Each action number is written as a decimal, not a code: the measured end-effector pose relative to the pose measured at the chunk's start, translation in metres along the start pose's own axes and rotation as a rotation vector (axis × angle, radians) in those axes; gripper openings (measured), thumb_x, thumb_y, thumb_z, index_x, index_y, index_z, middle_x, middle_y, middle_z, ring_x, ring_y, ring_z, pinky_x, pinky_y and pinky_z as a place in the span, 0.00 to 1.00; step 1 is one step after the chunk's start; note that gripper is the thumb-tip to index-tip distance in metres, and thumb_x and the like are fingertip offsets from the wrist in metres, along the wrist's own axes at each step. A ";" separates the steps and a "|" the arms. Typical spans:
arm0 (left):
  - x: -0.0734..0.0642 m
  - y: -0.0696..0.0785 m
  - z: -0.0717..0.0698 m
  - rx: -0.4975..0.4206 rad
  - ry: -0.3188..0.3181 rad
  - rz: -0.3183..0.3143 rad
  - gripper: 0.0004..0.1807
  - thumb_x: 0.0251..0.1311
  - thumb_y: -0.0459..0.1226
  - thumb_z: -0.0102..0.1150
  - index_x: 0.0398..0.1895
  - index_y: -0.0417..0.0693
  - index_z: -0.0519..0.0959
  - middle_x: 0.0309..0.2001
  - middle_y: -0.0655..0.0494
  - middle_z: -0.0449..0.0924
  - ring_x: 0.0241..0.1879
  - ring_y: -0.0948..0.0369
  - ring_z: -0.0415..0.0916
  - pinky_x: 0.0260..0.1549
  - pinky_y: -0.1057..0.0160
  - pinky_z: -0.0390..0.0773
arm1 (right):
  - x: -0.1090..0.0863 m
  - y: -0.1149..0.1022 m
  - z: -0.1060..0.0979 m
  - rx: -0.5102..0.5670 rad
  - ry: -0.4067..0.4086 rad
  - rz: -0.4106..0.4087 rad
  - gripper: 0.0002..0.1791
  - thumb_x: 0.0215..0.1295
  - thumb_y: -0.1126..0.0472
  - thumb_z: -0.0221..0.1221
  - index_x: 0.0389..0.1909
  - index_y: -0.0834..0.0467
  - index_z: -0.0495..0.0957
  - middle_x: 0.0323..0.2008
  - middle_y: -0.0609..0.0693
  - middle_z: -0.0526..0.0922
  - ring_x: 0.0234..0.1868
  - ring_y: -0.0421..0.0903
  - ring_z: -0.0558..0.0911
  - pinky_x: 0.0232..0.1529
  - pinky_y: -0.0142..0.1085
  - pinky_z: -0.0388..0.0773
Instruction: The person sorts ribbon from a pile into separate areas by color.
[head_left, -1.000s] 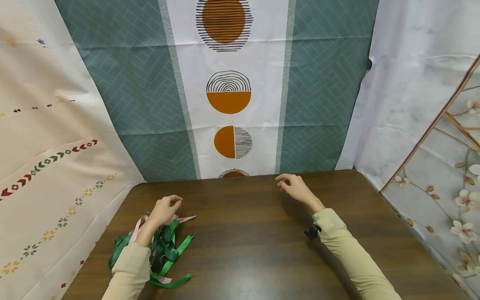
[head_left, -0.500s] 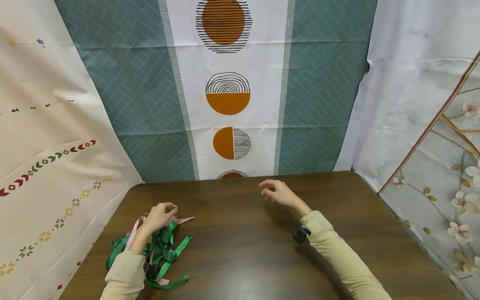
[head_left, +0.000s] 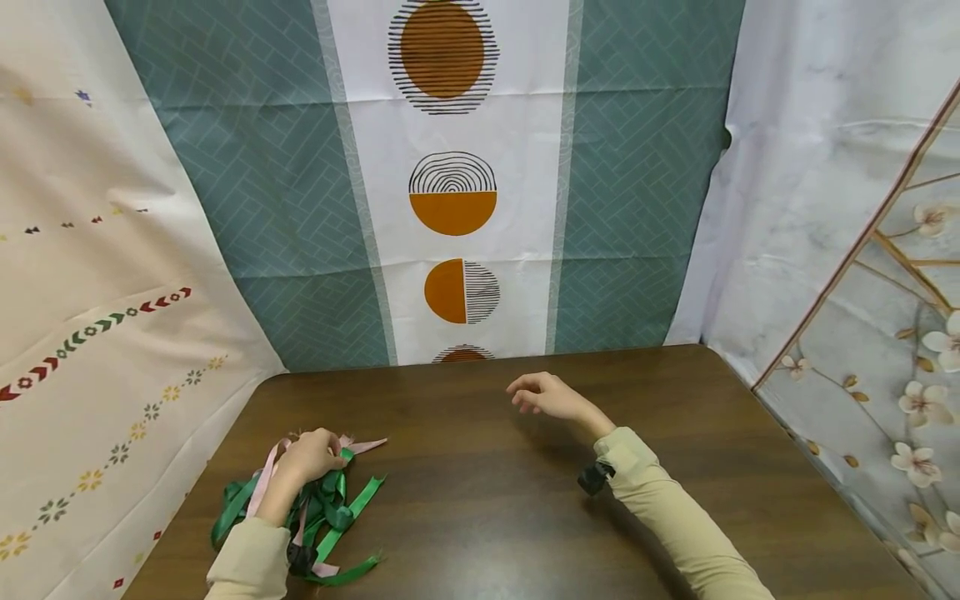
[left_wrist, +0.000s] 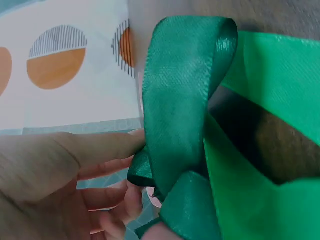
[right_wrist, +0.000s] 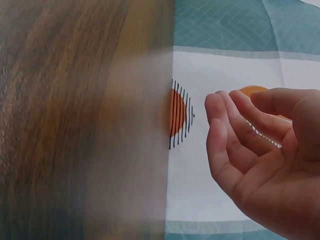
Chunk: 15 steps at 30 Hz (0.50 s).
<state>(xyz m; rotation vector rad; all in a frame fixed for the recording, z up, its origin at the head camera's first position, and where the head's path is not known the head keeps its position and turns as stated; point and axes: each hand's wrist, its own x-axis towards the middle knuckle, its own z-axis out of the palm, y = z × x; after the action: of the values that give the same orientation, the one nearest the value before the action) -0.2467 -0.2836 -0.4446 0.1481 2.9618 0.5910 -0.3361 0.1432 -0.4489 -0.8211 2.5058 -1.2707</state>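
Note:
A tangled heap of green ribbons (head_left: 327,510) and pink ribbons (head_left: 262,483) lies on the left part of the table. My left hand (head_left: 306,458) is low over the far side of this heap, palm down, with its fingers loosely bent. In the left wrist view, a fingertip of the left hand (left_wrist: 55,165) is right at the edge of a looped green ribbon (left_wrist: 177,95), which hides part of the fingers. Right of the table's middle, near the far edge, my right hand (head_left: 551,395) hovers with loosely curved fingers and holds nothing, as the right wrist view shows.
The dark wooden table (head_left: 465,492) reaches back to a hanging curtain (head_left: 630,275) with orange circles on its white middle strip. A cream patterned cloth (head_left: 90,350) borders the left side and a floral cloth (head_left: 847,325) the right. Loose ribbon ends trail rightward from the heap.
My left hand has come down onto the ribbon heap. My right hand has moved left and slightly toward me, still holding nothing.

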 end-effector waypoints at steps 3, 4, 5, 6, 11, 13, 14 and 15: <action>-0.001 -0.004 -0.001 -0.078 0.001 0.076 0.11 0.55 0.35 0.64 0.20 0.45 0.73 0.19 0.59 0.67 0.19 0.62 0.62 0.21 0.64 0.62 | 0.000 -0.002 0.005 -0.002 -0.005 -0.005 0.14 0.73 0.63 0.49 0.52 0.63 0.78 0.43 0.65 0.83 0.38 0.50 0.85 0.35 0.34 0.79; -0.001 -0.005 -0.002 -0.124 -0.014 0.110 0.11 0.56 0.35 0.63 0.20 0.44 0.73 0.19 0.59 0.67 0.20 0.63 0.62 0.21 0.64 0.62 | 0.001 -0.003 0.008 -0.002 -0.010 -0.005 0.14 0.73 0.63 0.49 0.52 0.64 0.78 0.43 0.65 0.83 0.38 0.51 0.85 0.35 0.34 0.78; -0.001 -0.007 -0.003 -0.175 -0.040 0.147 0.11 0.57 0.34 0.62 0.22 0.43 0.72 0.20 0.59 0.68 0.20 0.64 0.62 0.21 0.65 0.62 | 0.001 -0.005 0.010 -0.002 -0.018 -0.007 0.14 0.73 0.62 0.50 0.52 0.64 0.78 0.43 0.65 0.83 0.39 0.52 0.85 0.35 0.34 0.78; 0.000 -0.008 -0.005 -0.224 -0.069 0.177 0.11 0.59 0.35 0.62 0.23 0.41 0.72 0.21 0.58 0.69 0.21 0.64 0.62 0.22 0.66 0.63 | 0.001 -0.007 0.014 0.002 -0.030 -0.008 0.15 0.73 0.62 0.50 0.52 0.65 0.78 0.44 0.65 0.83 0.39 0.53 0.84 0.36 0.34 0.78; 0.001 -0.012 -0.007 -0.369 -0.215 0.254 0.09 0.65 0.35 0.56 0.38 0.35 0.73 0.28 0.52 0.76 0.27 0.64 0.67 0.26 0.66 0.66 | 0.005 -0.017 0.032 0.025 -0.105 -0.021 0.16 0.73 0.60 0.50 0.53 0.65 0.77 0.44 0.65 0.83 0.39 0.56 0.84 0.35 0.35 0.78; 0.001 -0.012 -0.006 -0.367 -0.225 0.268 0.10 0.67 0.35 0.54 0.44 0.34 0.74 0.31 0.50 0.77 0.30 0.62 0.69 0.27 0.65 0.68 | 0.006 -0.019 0.038 0.035 -0.122 -0.027 0.16 0.73 0.60 0.50 0.53 0.66 0.77 0.43 0.64 0.83 0.37 0.56 0.84 0.34 0.37 0.78; 0.002 -0.012 -0.006 -0.364 -0.225 0.280 0.12 0.67 0.35 0.53 0.46 0.33 0.74 0.32 0.49 0.78 0.31 0.62 0.70 0.28 0.65 0.69 | 0.007 -0.020 0.041 0.041 -0.125 -0.027 0.16 0.73 0.60 0.51 0.53 0.66 0.77 0.43 0.64 0.83 0.37 0.56 0.84 0.34 0.38 0.78; 0.002 -0.012 -0.005 -0.363 -0.224 0.286 0.12 0.68 0.35 0.52 0.47 0.33 0.74 0.33 0.48 0.78 0.31 0.62 0.70 0.28 0.65 0.69 | 0.007 -0.021 0.043 0.041 -0.126 -0.027 0.16 0.73 0.60 0.51 0.52 0.66 0.78 0.42 0.63 0.83 0.36 0.55 0.84 0.33 0.39 0.78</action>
<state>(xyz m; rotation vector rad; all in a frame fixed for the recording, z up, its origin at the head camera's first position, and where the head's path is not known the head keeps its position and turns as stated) -0.2504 -0.2966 -0.4449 0.5666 2.5830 1.0567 -0.3161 0.1000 -0.4584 -0.8992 2.3699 -1.2341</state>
